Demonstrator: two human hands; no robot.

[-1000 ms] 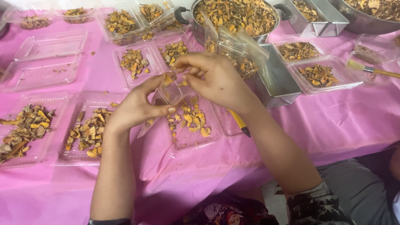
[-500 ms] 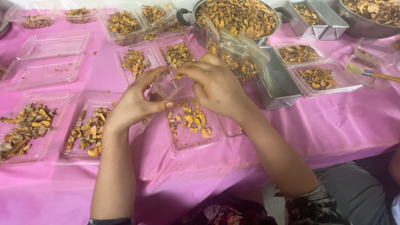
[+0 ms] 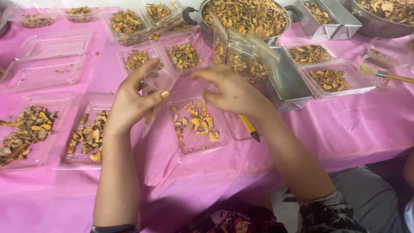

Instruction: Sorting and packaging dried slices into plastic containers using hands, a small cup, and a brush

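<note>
— While the left hand (image 3: 131, 101) pinches a small clear plastic bag (image 3: 158, 80) between thumb and fingers, what is the right hand (image 3: 230, 90) doing?

— It hovers just beside the bag, fingers loosely curled, gripping nothing I can make out. Both are above a clear tray of yellow dried pieces (image 3: 196, 123).

— How is this best handled?

— Probably by keeping the bag's mouth open and directly over that tray, so nothing spills onto the pink tablecloth (image 3: 336, 129).

— And the packaging around?

— Empty clear rectangular trays (image 3: 47, 58) sit far left; a big round metal pot (image 3: 246, 17) stands behind. No labels show.
</note>
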